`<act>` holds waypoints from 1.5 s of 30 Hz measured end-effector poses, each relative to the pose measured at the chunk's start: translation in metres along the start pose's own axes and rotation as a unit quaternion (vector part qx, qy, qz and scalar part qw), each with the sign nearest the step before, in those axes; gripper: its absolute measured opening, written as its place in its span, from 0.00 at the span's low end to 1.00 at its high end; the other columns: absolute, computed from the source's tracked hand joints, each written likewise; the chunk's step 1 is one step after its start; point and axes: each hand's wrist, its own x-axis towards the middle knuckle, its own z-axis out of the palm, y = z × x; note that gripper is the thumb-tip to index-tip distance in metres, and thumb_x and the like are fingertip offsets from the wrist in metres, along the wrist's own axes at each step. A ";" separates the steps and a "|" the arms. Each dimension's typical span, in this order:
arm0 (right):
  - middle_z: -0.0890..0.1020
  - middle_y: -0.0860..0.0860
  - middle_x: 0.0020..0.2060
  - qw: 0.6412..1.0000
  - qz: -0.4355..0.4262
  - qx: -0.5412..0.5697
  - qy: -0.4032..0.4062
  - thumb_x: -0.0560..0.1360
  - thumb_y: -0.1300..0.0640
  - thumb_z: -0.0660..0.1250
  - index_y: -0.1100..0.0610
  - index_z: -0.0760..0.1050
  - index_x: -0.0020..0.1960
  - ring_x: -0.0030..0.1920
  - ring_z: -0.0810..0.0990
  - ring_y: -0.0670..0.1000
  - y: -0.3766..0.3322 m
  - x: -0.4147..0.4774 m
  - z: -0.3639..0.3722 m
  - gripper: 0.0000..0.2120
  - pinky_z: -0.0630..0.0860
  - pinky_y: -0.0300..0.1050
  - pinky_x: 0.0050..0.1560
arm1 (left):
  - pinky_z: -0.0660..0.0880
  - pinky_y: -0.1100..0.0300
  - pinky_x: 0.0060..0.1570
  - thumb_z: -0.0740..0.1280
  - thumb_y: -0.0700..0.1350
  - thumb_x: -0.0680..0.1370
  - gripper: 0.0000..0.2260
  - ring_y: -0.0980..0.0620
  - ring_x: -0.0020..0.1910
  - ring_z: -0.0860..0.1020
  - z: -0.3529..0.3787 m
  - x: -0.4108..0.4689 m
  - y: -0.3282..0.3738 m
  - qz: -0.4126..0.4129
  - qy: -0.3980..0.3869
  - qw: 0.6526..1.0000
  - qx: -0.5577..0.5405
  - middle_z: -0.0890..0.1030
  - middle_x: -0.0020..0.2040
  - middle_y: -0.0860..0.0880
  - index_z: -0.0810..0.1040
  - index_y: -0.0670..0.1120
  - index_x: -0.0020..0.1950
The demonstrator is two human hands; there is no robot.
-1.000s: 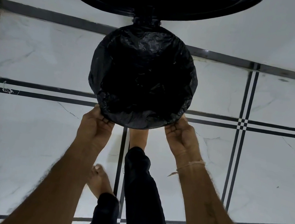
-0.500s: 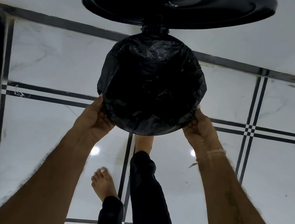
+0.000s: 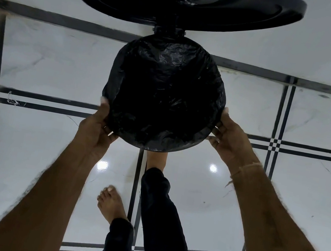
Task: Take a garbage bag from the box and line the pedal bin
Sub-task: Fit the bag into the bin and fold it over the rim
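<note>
Garbage bag is sitting inside the pedal bin, its edge folded out over the rim. Left hand is gripping the rim's near-left arc, thumb up on the film, fingers curled under: grip clamped on bag edge w/ rim. Right hand is working opposite, fingers spread, pressing the overhang, not closed. Opposed grips are tensioning the film evenly. Lid is standing open beyond both grips; foot, between them, is probably holding the pedal.

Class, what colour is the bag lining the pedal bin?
Black, glossy and crinkled; the bag shows best in the head view.
</note>
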 end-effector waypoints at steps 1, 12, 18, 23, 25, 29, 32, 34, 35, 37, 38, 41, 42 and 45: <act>0.86 0.49 0.45 1.000 0.008 0.016 0.006 0.81 0.45 0.67 0.57 0.82 0.58 0.43 0.83 0.49 -0.001 0.004 0.004 0.16 0.78 0.43 0.41 | 0.81 0.49 0.57 0.67 0.57 0.81 0.18 0.47 0.63 0.83 0.002 0.001 0.003 -0.011 -0.002 1.000 0.006 0.85 0.64 0.47 0.81 0.47 0.65; 0.85 0.56 0.42 0.987 -0.139 -0.061 0.048 0.79 0.74 0.60 0.64 0.82 0.50 0.38 0.82 0.51 0.001 -0.006 0.010 0.13 0.80 0.37 0.39 | 0.85 0.57 0.47 0.68 0.40 0.82 0.09 0.50 0.51 0.87 0.002 0.004 0.009 -0.006 0.038 0.999 -0.020 0.87 0.57 0.44 0.87 0.40 0.56; 0.87 0.55 0.47 0.984 -0.136 -0.113 -0.005 0.82 0.60 0.67 0.62 0.83 0.52 0.49 0.86 0.51 -0.001 -0.016 0.009 0.08 0.81 0.46 0.55 | 0.80 0.49 0.52 0.66 0.48 0.84 0.06 0.52 0.57 0.82 0.009 -0.014 -0.002 0.062 0.048 0.992 0.098 0.85 0.54 0.51 0.82 0.49 0.53; 0.86 0.55 0.55 0.992 -0.062 -0.095 -0.062 0.83 0.54 0.65 0.60 0.82 0.58 0.60 0.83 0.57 0.001 -0.005 0.007 0.11 0.81 0.53 0.60 | 0.81 0.51 0.51 0.61 0.52 0.85 0.19 0.44 0.67 0.79 0.007 -0.006 0.003 -0.021 0.018 0.999 0.019 0.81 0.68 0.45 0.75 0.45 0.73; 0.83 0.57 0.64 0.995 -0.035 0.009 -0.093 0.85 0.54 0.61 0.62 0.77 0.69 0.66 0.82 0.57 0.007 -0.002 0.004 0.18 0.81 0.50 0.63 | 0.80 0.50 0.54 0.59 0.52 0.86 0.21 0.43 0.69 0.78 0.010 -0.005 0.001 -0.035 0.019 0.999 -0.014 0.80 0.70 0.44 0.72 0.44 0.76; 0.83 0.56 0.64 0.991 -0.036 0.109 -0.068 0.85 0.55 0.60 0.63 0.75 0.71 0.63 0.83 0.53 0.026 -0.002 0.006 0.18 0.82 0.46 0.61 | 0.79 0.50 0.58 0.59 0.50 0.87 0.17 0.45 0.66 0.79 0.011 -0.006 -0.005 -0.009 0.038 0.999 -0.021 0.83 0.65 0.46 0.76 0.45 0.72; 0.77 0.61 0.71 0.990 -0.049 0.113 -0.070 0.85 0.57 0.60 0.65 0.70 0.75 0.71 0.77 0.58 0.031 -0.002 0.006 0.21 0.75 0.52 0.71 | 0.80 0.53 0.58 0.63 0.46 0.86 0.09 0.47 0.63 0.81 0.014 -0.009 -0.003 0.020 0.061 0.998 0.009 0.85 0.59 0.47 0.81 0.46 0.61; 0.74 0.62 0.73 0.991 -0.052 0.112 -0.054 0.85 0.58 0.61 0.66 0.69 0.76 0.73 0.74 0.60 0.028 -0.004 0.009 0.22 0.74 0.52 0.71 | 0.82 0.56 0.56 0.65 0.43 0.84 0.10 0.46 0.63 0.82 0.012 -0.006 0.001 0.037 0.084 0.995 0.026 0.85 0.60 0.45 0.81 0.42 0.62; 0.75 0.62 0.73 0.992 -0.051 0.106 -0.044 0.85 0.58 0.61 0.67 0.68 0.76 0.73 0.75 0.60 0.026 -0.004 0.009 0.22 0.76 0.51 0.70 | 0.83 0.57 0.56 0.66 0.42 0.84 0.12 0.45 0.65 0.82 0.010 -0.004 0.003 0.041 0.088 0.995 0.033 0.84 0.63 0.43 0.80 0.40 0.66; 0.78 0.61 0.70 0.994 -0.053 0.096 -0.027 0.85 0.58 0.61 0.67 0.69 0.76 0.67 0.79 0.58 0.022 -0.007 0.011 0.22 0.81 0.48 0.63 | 0.83 0.56 0.58 0.66 0.43 0.84 0.17 0.44 0.66 0.81 0.008 -0.004 0.007 0.030 0.073 0.996 0.043 0.81 0.67 0.41 0.77 0.39 0.71; 0.81 0.59 0.66 0.994 -0.047 0.093 -0.018 0.85 0.57 0.62 0.66 0.70 0.75 0.63 0.82 0.56 0.019 -0.009 0.013 0.22 0.83 0.47 0.59 | 0.82 0.55 0.59 0.66 0.45 0.84 0.17 0.44 0.66 0.81 0.008 -0.004 0.008 0.021 0.073 0.996 0.056 0.82 0.67 0.41 0.77 0.40 0.71; 0.84 0.55 0.62 0.996 -0.013 0.085 0.003 0.84 0.51 0.63 0.61 0.75 0.72 0.61 0.83 0.54 0.010 -0.008 0.019 0.20 0.83 0.51 0.56 | 0.79 0.55 0.53 0.65 0.49 0.84 0.11 0.51 0.56 0.82 0.015 -0.005 0.014 0.017 0.111 0.987 0.113 0.84 0.56 0.47 0.80 0.45 0.62; 0.84 0.55 0.63 0.997 -0.005 0.072 0.005 0.84 0.49 0.62 0.60 0.76 0.71 0.63 0.82 0.56 0.006 -0.007 0.020 0.21 0.82 0.54 0.59 | 0.79 0.57 0.49 0.65 0.48 0.85 0.08 0.52 0.51 0.82 0.017 -0.004 0.015 0.026 0.120 0.983 0.134 0.84 0.52 0.49 0.80 0.46 0.57; 0.86 0.55 0.57 0.999 0.017 0.013 0.048 0.83 0.47 0.63 0.60 0.79 0.64 0.58 0.83 0.56 -0.005 -0.004 0.022 0.19 0.80 0.61 0.60 | 0.76 0.59 0.42 0.67 0.45 0.84 0.06 0.53 0.40 0.78 0.017 0.000 0.017 0.071 0.146 0.969 0.186 0.82 0.47 0.46 0.79 0.44 0.52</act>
